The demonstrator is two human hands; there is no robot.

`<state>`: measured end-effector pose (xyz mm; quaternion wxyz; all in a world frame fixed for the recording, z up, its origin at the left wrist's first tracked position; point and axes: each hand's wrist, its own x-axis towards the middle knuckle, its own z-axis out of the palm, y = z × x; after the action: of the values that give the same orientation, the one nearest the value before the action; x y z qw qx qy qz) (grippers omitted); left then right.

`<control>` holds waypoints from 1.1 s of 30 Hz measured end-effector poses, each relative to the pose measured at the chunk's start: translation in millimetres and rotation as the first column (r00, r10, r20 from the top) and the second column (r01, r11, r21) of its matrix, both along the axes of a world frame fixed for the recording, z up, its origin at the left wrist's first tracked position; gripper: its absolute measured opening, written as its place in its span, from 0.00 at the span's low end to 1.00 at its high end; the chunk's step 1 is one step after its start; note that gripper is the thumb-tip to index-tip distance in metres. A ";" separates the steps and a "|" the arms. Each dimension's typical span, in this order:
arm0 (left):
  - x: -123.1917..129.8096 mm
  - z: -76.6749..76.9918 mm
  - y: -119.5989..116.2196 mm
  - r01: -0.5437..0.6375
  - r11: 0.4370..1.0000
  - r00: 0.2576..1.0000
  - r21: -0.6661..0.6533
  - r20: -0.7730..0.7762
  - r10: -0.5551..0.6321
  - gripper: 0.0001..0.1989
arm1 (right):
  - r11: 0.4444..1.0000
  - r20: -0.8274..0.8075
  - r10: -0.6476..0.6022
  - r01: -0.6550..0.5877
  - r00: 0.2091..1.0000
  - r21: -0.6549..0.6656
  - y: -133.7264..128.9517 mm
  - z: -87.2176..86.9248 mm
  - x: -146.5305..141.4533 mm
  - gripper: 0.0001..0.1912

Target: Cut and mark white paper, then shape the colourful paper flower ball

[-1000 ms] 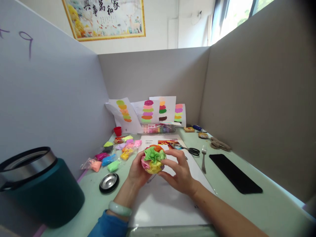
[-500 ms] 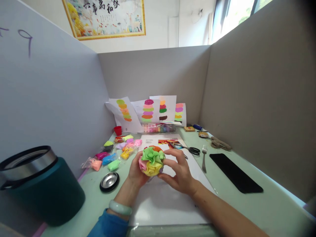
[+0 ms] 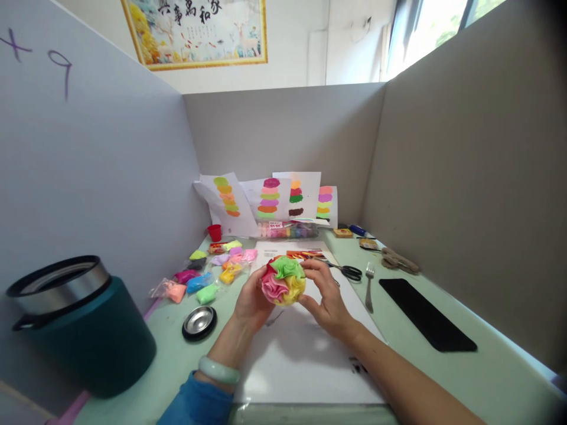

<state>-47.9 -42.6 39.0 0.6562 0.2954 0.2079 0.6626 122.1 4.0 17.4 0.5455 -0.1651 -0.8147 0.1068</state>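
Between my hands, raised over a white board [image 3: 305, 372], is a ruffled ball of colourful paper-like flowers [image 3: 283, 280]. Green ruffles top it, pink ones lie at the left and yellow at the lower right, with some red behind. My left hand [image 3: 253, 301] is closed around its left side, the fingers partly hidden behind it. On the right side, my right hand [image 3: 325, 298] grips the ball between thumb and fingers, its fingertips partly out of sight. A pale bangle [image 3: 218, 370] circles my left wrist.
Clay packets [image 3: 206, 293], a round lid [image 3: 199, 323] and a large green flask [image 3: 88, 330] stand at the left. Scissors [image 3: 349, 273], a fork [image 3: 369, 286] and a black mat [image 3: 425, 313] lie at the right. Colour-swatch papers [image 3: 268, 200] lean at the back; partitions enclose the table.
The ball has turned so that its pink ruffles face me more and the yellow sits further right. My right fingers have come in closer around it. The whole view has shifted slightly.
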 end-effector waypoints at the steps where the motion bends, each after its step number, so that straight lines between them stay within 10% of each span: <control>1: 0.3 0.3 -0.6 -0.003 1.000 1.000 0.012 -0.006 0.003 0.15 | 1.000 0.000 0.007 -0.007 1.000 0.000 0.0 0.0 -0.1 0.18; 22: 0.3 -4.1 -3.2 -0.029 0.981 0.978 0.192 -0.198 0.067 0.16 | 0.939 -0.112 0.156 -0.182 0.981 -0.291 10.8 -5.6 -0.5 0.17; 33: 4.6 2.0 -8.6 0.067 0.972 0.959 0.226 -0.283 0.000 0.12 | 0.808 -0.228 0.185 -0.280 0.956 -0.518 23.7 -21.0 -3.4 0.21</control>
<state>-43.3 -51.2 41.0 0.5921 0.4647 0.2146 0.6225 118.7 27.7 -3.6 0.5245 -0.2024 -0.7162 0.4135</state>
